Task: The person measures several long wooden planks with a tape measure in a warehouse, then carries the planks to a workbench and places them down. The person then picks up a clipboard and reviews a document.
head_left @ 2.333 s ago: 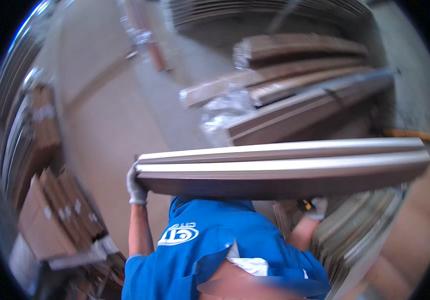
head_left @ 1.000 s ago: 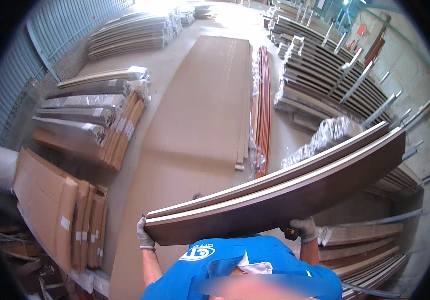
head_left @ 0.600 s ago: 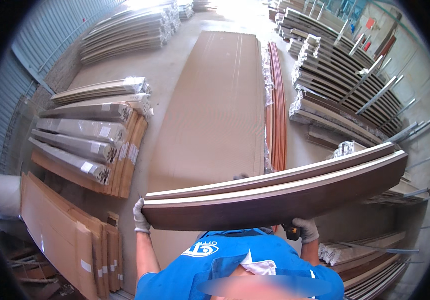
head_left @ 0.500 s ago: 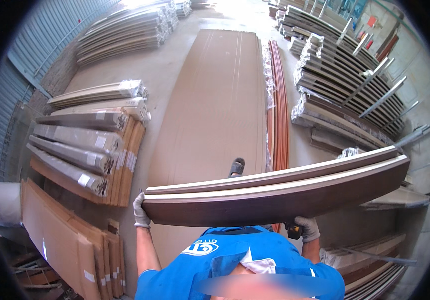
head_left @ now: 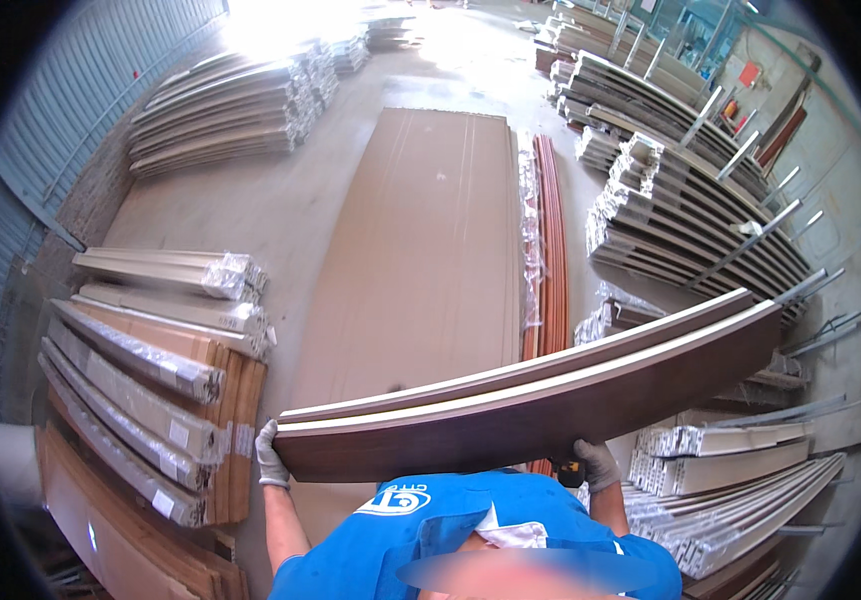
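Two long dark brown boards with pale edges lie one beside the other across my front, tilted so the right end is farther off. My left hand, in a light grey glove, is closed round their left end. Under the near long side, right of my middle, my gloved right hand grips the boards from below; its fingertips are partly hidden. A small black and yellow tool shows beside that hand, and whether it is held or hangs from my clothing I cannot make out.
A long stack of brown panels lies on the floor ahead, with reddish-brown strips along its right side. Wrapped profiles and cardboard-coloured packs stand at the left. Racks of profiles with protruding metal arms line the right.
The view has moved on along the floor, and the panel stack sits lower in it. The boards' right end has shifted left. A shoe seen before is out of sight; both hands keep their grip.
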Tool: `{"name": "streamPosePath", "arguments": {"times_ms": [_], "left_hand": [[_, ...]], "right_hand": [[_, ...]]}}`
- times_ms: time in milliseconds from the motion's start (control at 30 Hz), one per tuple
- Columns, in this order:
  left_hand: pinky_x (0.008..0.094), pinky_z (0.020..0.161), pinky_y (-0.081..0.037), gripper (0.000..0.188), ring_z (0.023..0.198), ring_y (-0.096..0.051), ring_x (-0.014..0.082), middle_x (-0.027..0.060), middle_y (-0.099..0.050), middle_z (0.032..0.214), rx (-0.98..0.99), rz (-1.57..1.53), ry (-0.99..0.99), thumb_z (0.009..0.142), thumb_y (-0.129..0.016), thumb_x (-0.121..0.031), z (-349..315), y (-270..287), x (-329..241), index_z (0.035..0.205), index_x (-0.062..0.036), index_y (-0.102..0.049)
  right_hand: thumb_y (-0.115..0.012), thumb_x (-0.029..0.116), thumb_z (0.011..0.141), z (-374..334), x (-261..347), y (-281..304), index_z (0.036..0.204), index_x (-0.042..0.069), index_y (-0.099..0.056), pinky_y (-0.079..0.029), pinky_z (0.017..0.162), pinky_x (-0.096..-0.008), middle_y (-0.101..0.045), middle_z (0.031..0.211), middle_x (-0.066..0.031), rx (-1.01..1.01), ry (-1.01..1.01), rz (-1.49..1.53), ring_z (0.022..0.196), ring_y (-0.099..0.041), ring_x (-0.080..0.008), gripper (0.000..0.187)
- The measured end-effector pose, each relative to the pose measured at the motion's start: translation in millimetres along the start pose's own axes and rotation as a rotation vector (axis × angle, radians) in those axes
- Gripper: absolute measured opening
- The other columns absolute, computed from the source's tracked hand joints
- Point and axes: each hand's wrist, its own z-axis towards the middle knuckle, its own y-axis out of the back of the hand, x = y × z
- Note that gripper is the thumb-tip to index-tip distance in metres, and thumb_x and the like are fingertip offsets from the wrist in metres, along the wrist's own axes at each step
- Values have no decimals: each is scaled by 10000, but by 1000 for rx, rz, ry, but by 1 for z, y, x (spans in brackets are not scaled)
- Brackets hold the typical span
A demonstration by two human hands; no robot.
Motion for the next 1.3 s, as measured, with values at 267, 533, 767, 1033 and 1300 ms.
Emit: {"name": "streamPosePath", "arguments": {"times_ms": [267, 533, 767, 1033, 1300], "left_hand": [[330, 790, -498, 367, 840, -633, 156, 52, -673, 952, 109, 92, -112, 899, -602, -380, 210, -166, -90, 1025, -46, -684], [295, 771, -483, 309, 788, -585, 110, 7, -659, 863, 103, 216, -49, 916, -610, -331, 431, -354, -189, 940, -39, -708], [305, 798, -481, 341, 821, -608, 132, 30, -675, 897, 186, 189, 6, 908, -602, -337, 610, -550, -198, 981, -21, -709], [329, 801, -516, 420, 861, -656, 176, 90, -694, 961, 144, 121, -31, 909, -575, -364, 740, -720, -229, 1045, 14, -696], [350, 865, -489, 373, 908, -612, 167, 53, -654, 970, 55, 155, -48, 881, -608, -425, 984, -885, -290, 1027, -85, -657]], "right_hand": [[-834, 200, 729, 243, 88, -39, 1283, 12, -554, -579, 802, -398, -656, 1134, -139, -21, 5, 42, 959, -677, -281, 649], [-825, 162, 736, 436, 182, -51, 1281, 27, -564, -586, 859, -406, -658, 1131, -135, -87, 22, 145, 984, -677, -284, 620], [-814, 130, 732, 650, 288, -17, 1259, 19, -578, -582, 850, -398, -669, 1113, -135, -219, 42, 209, 951, -686, -280, 588], [-793, 142, 730, 890, 472, -8, 1234, -25, -574, -582, 809, -390, -674, 1070, -148, -73, 6, 63, 903, -695, -275, 575], [-809, 155, 727, 1176, 591, -66, 1298, -6, -537, -573, 836, -405, -670, 1093, -132, -97, 83, 38, 925, -686, -286, 653]]}}
